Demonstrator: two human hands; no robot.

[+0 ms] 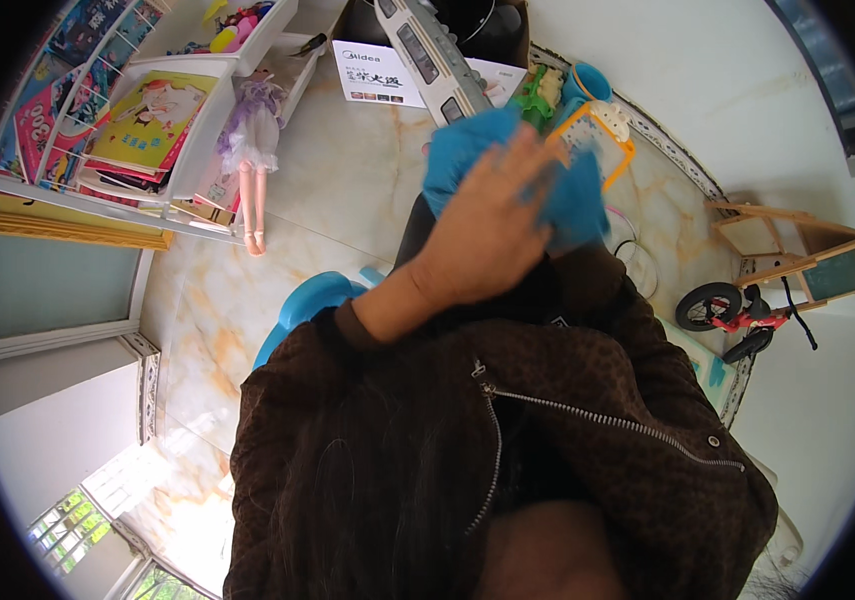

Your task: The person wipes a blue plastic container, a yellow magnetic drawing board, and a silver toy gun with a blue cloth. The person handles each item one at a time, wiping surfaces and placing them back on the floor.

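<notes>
My left hand [487, 225] reaches in from the left, its back towards me and its blurred fingers lying across a blue cloth [465, 157]. Whether those fingers grip the cloth or only press on it is unclear. The cloth is bunched and shows on both sides of the hand. My right sleeve [592, 270] ends below the cloth's right part; the right hand itself is hidden. Just beyond the cloth is a long white toy vehicle [427, 60] with dark windows, tilted. The cloth covers its near end, so any contact cannot be made out.
A printed carton [367, 75] stands behind the toy vehicle. To the left are a doll [251, 150] and a white shelf unit [198, 135] with books. A blue plastic seat [307, 300] is beside me. Rightward are an orange-framed board [622, 161], a small red bike [746, 319] and a wooden easel [802, 262].
</notes>
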